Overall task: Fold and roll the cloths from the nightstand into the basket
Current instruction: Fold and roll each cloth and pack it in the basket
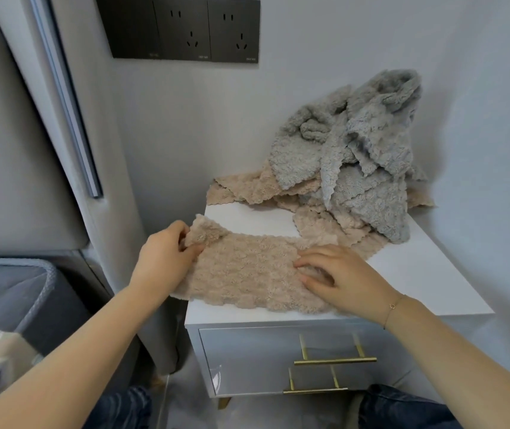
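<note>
A beige cloth (247,274) lies spread at the centre of the frame on the front of the white nightstand (417,274); the left hand (167,255) pinches its folded-up left corner, and the right hand (340,277) rests on its right part with fingers loosely spread, gripping nothing. A heap of grey cloths (355,150) over more beige ones (247,187) sits at upper right, and the dark basket (31,289) is at lower left

Flat beige fleece cloth (247,274) at white nightstand (417,274) front; crumpled grey-and-beige cloth heap (355,159) behind; grey fabric basket (31,292) left.
</note>
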Demonstrator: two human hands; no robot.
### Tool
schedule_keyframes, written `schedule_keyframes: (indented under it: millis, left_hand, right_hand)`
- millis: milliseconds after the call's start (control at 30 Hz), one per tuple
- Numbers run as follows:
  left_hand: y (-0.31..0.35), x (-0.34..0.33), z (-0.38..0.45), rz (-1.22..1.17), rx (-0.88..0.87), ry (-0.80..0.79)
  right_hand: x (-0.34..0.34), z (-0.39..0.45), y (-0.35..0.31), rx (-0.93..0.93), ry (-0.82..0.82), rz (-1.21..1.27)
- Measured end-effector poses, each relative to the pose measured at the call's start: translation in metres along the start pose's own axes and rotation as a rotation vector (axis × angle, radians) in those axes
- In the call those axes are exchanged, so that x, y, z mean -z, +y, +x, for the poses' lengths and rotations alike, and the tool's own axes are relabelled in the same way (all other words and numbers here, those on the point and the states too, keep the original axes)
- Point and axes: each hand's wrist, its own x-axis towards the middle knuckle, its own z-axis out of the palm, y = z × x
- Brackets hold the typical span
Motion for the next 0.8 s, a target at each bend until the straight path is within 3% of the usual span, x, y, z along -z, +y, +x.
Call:
schedule_keyframes:
  millis: [200, 367, 433, 600, 800]
  left_hand:
    - [0.018, -0.027, 0.066, 0.163, -0.052, -0.166]
    - [0.046, -0.06, 0.091, 0.209, -0.183, -0.229]
    - [0.058, -0.068, 0.09, 0.247, -0.204, -0.173]
    - [0.067, -0.056, 0.047, 0.291, -0.204, 0.04]
    - [0.059, -0.066, -0.013, 0.018, -0.273, -0.239]
  right_hand:
    - [0.016, -0.006, -0.014, -0.034, 0.031, 0.042]
    - [0.016, -0.011, -0.027, -0.066, -0.061, 0.409]
    - [0.014, -0.012, -0.027, -0.07, -0.024, 0.479]
    - [0.019, -0.01, -0.014, 0.016, 0.04, 0.223]
    - [0.015, -0.006, -0.008, -0.075, -0.148, 0.146]
